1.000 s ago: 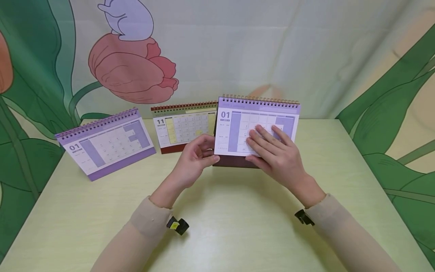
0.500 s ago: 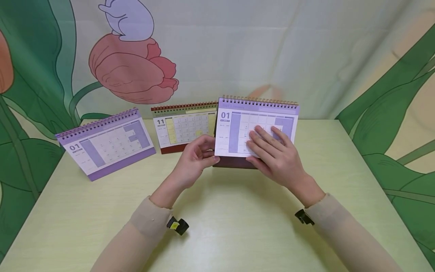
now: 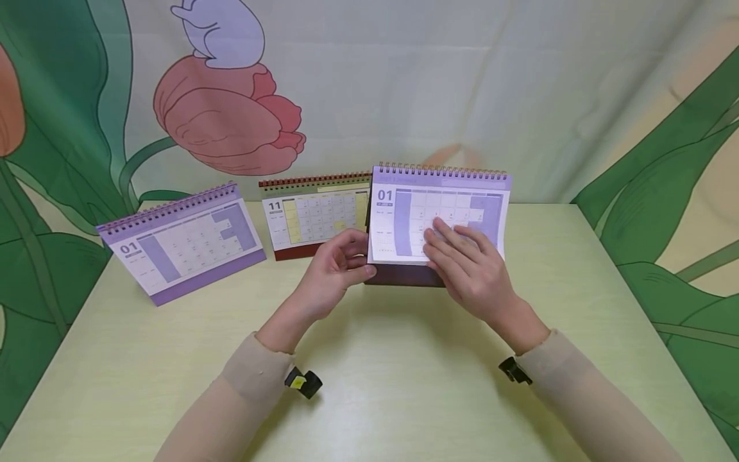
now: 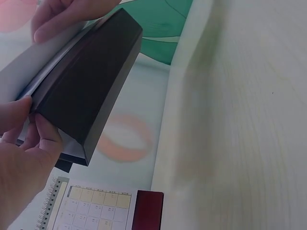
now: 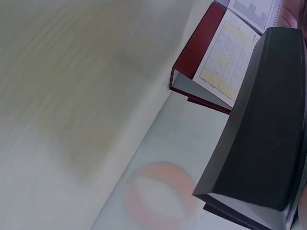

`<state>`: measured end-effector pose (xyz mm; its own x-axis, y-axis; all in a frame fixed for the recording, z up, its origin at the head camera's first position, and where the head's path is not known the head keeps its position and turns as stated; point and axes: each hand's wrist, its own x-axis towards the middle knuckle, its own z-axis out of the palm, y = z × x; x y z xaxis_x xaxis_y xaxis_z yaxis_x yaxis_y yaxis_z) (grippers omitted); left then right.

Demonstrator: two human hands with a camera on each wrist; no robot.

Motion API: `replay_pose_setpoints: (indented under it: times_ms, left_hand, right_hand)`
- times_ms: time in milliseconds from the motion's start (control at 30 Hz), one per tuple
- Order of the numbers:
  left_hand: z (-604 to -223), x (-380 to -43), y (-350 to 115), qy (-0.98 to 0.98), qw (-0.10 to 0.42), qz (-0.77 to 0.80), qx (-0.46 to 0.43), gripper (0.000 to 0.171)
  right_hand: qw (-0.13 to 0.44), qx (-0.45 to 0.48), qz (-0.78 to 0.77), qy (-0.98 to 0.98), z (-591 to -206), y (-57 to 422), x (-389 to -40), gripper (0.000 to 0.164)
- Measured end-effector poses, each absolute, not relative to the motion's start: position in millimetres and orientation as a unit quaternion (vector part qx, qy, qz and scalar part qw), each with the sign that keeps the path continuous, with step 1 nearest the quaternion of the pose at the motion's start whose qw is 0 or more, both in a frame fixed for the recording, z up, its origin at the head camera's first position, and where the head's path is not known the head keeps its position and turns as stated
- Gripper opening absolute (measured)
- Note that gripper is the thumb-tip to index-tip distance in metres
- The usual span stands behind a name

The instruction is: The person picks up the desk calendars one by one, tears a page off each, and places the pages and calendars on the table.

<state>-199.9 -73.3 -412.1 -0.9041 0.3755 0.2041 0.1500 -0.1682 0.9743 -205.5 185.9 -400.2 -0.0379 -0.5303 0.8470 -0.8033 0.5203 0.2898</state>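
A desk calendar with a purple January page [image 3: 382, 221] and a dark base [image 3: 404, 274] is held up off the table. My left hand [image 3: 326, 273] grips its lower left edge, thumb on the front of the base and fingers behind; this dark underside [image 4: 88, 79] shows in the left wrist view. My right hand [image 3: 476, 273] lies over the page's lower right part and pinches a sheet [image 4: 29, 67] that stands off the pages beneath. Its thumb is hidden in the head view. In the right wrist view the calendar's dark base [image 5: 268, 129] hides most of that hand.
Left of the held calendar stands a green November calendar [image 3: 314, 218] on a red base. Further left, a second purple January calendar [image 3: 185, 250] stands angled. The pale wooden table [image 3: 398, 378] ends at a printed backdrop curtain [image 3: 369, 83].
My right fingers have bent a little and slid down the page, and the thumb has gone from sight. The page's lower edge has lifted off the ones below. My left hand keeps its grip.
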Motion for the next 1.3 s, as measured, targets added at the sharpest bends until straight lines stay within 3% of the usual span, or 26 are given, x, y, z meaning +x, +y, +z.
replay_pose_setpoints:
  times_ms: [267, 733, 1100, 1300]
  left_hand:
    - [-413.0, -198.3, -70.6, 0.637, 0.079, 0.736, 0.215, 0.037]
    - [-413.6, -196.6, -68.5, 0.628, 0.083, 0.745, 0.208, 0.038]
    - [-414.3, -199.0, -71.8, 0.623, 0.072, 0.750, 0.210, 0.037]
    - [-413.0, -199.0, -71.1, 0.621, 0.075, 0.752, 0.205, 0.037]
  right_hand:
    - [0.537, 0.471, 0.165, -0.680, -395.9, 182.0, -202.3, 0.015]
    - [0.538, 0.473, 0.196, -0.670, -393.2, 180.0, -199.6, 0.015]
    - [0.443, 0.441, 0.305, -0.719, -398.0, 180.2, -198.5, 0.022]
    - [0.426, 0.420, 0.328, -0.731, -399.1, 179.1, -197.3, 0.022]
